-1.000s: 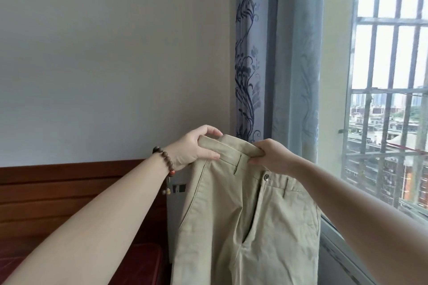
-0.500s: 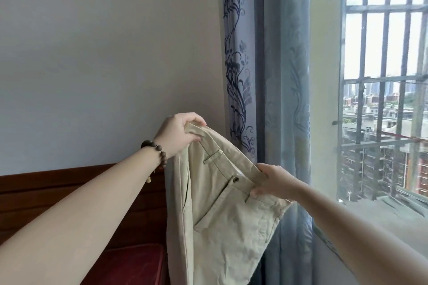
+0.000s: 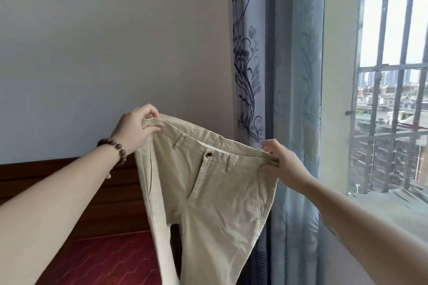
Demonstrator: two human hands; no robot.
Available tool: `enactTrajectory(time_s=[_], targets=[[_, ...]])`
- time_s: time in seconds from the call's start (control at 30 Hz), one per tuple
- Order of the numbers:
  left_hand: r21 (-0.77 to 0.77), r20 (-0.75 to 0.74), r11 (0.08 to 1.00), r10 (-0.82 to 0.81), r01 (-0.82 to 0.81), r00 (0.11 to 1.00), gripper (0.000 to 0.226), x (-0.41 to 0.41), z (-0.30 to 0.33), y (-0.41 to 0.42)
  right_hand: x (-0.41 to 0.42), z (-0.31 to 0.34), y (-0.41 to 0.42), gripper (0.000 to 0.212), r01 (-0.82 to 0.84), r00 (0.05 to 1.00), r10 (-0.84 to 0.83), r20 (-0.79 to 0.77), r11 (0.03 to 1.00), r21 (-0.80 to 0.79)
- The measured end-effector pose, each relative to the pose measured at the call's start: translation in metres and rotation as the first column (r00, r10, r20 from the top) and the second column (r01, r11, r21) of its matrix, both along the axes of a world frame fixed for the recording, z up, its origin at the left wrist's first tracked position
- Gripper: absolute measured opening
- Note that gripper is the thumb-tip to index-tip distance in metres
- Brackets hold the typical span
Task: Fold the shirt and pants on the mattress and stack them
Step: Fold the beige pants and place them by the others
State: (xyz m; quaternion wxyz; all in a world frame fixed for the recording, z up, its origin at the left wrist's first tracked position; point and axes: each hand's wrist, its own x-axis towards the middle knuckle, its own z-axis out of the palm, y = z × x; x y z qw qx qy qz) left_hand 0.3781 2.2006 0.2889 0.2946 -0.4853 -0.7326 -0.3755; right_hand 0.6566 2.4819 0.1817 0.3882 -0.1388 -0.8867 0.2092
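Both hands grip the waistband of the beige pants [image 3: 208, 192]: the left hand [image 3: 135, 131] pinches one end high up, the right hand [image 3: 281, 164] pinches the other end lower, with some fingers loose. Half a second ago the hands were close and the pants hung bunched; now they have drawn apart, spreading the waistband flat with the button facing the person. Legs dangle below the hands over the red mattress [image 3: 111, 259]. Folding can likely start; no shirt is visible.
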Motion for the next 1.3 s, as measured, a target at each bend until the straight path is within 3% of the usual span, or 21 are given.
enactTrajectory(time_s=[0.07, 0.17, 0.23, 0.33, 0.53, 0.7, 0.87, 0.97, 1.07, 1.13, 1.3], targets=[[0.022, 0.035, 1.000, 0.017, -0.018, 0.999, 0.036, -0.011, -0.003, -0.014, -0.004, 0.011, -0.008, 0.037, -0.059, 0.995, 0.063, -0.075, 0.996, 0.062], [0.019, 0.026, 0.998, 0.066, -0.066, 0.997, 0.037, -0.021, -0.009, -0.034, -0.006, 0.031, -0.014, 0.025, -0.098, 0.995, 0.100, -0.025, 0.992, 0.086], [0.012, 0.040, 0.997, 0.078, -0.079, 0.996, 0.038, -0.025, -0.014, -0.043, -0.005, 0.043, -0.015, 0.024, -0.090, 0.995, 0.088, 0.035, 0.994, 0.062], [0.020, 0.063, 0.996, 0.085, -0.087, 0.994, 0.033, -0.031, -0.026, -0.050, -0.006, 0.052, -0.015, 0.040, -0.068, 0.995, 0.066, 0.076, 0.997, 0.023], [0.047, 0.190, 0.998, -0.046, 0.038, 0.981, 0.027, -0.031, -0.044, -0.053, -0.013, 0.047, -0.007, 0.015, 0.033, 0.999, -0.034, -0.002, 0.990, -0.140], [0.231, 0.356, 0.948, -0.292, 0.219, 0.888, 0.033, -0.021, -0.053, -0.055, -0.008, 0.042, -0.004, 0.029, -0.294, 0.937, 0.159, -0.311, 0.838, -0.459], [0.318, 0.455, 0.905, -0.406, 0.281, 0.793, 0.036, -0.019, -0.067, -0.054, -0.004, 0.047, -0.008, 0.038, -0.424, 0.891, 0.232, -0.390, 0.734, -0.530], [0.369, 0.518, 0.895, -0.421, 0.249, 0.745, 0.039, -0.020, -0.077, -0.046, -0.011, 0.043, -0.010, 0.031, -0.271, 0.925, 0.072, -0.373, 0.812, -0.516], [0.368, 0.599, 0.913, -0.377, 0.175, 0.707, 0.039, -0.021, -0.089, -0.031, -0.020, 0.035, -0.010, 0.020, 0.080, 0.946, -0.183, -0.269, 0.932, -0.353], [0.344, 0.637, 0.931, -0.325, 0.120, 0.699, 0.038, -0.024, -0.099, -0.025, -0.023, 0.027, -0.008, 0.016, 0.189, 0.934, -0.263, -0.243, 0.938, -0.289], [0.235, 0.762, 0.968, -0.129, -0.086, 0.635, 0.029, -0.023, -0.131, 0.000, -0.033, 0.001, -0.011, 0.015, 0.311, 0.911, -0.383, -0.154, 0.882, -0.354]])
